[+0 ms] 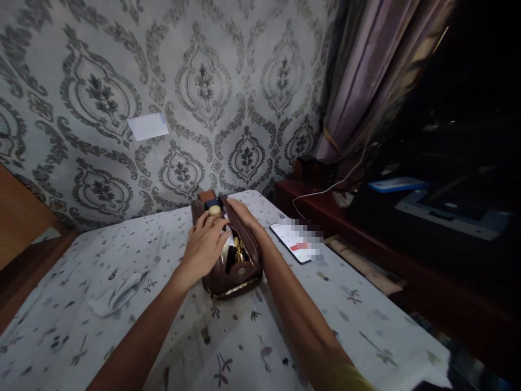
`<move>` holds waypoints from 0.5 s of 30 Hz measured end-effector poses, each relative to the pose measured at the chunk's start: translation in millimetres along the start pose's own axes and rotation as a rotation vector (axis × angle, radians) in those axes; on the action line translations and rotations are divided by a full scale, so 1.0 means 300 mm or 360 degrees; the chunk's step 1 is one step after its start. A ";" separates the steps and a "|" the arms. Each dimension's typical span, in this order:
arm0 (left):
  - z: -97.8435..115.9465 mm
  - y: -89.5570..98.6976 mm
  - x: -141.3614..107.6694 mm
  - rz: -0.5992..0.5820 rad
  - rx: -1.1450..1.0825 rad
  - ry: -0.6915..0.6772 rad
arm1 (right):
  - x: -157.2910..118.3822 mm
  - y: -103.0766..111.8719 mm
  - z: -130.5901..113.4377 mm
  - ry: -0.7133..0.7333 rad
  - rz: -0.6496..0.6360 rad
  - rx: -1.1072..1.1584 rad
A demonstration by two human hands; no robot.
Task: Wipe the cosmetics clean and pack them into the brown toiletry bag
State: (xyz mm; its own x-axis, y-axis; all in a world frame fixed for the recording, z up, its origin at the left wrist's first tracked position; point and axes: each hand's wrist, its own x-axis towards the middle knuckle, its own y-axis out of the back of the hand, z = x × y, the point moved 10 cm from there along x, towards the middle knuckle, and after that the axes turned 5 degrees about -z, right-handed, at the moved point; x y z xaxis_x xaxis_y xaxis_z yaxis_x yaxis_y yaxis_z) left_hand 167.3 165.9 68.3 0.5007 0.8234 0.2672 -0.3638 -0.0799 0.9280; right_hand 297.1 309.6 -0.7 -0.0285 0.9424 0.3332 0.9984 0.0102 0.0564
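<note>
No words or numbers can be read. The lit screen of the phone (287, 239) on the right shows marks too small to make out and a red patch, its right side pixelated. On the far wall (203, 81), the pale sheet (147, 127) with a bluish corner shows nothing legible.

- A flat surface (228, 347) is covered by a white cloth printed with small plant sprigs and specks in grey and brown; the support beneath is hidden.
- A brown bag (232, 281) is set near the middle, its top opened and its length pointed away from the viewer.
- To the right of the bag, apart from it, a phone (288, 241) is laid face up, its screen lit and partly blurred.
- On the left, a crumpled pale grey fabric piece (116, 296) is left lying loosely.
</note>
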 end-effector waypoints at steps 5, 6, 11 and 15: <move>-0.016 0.002 0.022 -0.0045 -0.0034 0.0032 | -0.002 0.003 -0.004 -0.0012 -0.0010 -0.0015; -0.022 0.003 0.023 -0.0040 -0.0067 0.0028 | -0.005 0.003 -0.010 -0.0006 -0.0010 -0.0014; -0.056 0.031 -0.002 0.0116 -0.0418 -0.0078 | -0.024 -0.005 -0.023 0.0008 -0.0019 0.0031; -0.111 0.032 -0.024 0.0210 -0.0687 0.0018 | -0.031 -0.010 -0.012 -0.0016 -0.0019 0.0072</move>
State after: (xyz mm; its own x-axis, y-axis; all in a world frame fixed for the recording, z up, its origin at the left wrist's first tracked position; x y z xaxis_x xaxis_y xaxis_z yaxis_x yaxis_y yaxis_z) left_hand 134.3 177.9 66.6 0.4205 0.8281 0.3708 -0.7194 0.0553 0.6924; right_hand 294.2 299.6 -0.4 -0.0403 0.9455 0.3232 0.9992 0.0367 0.0174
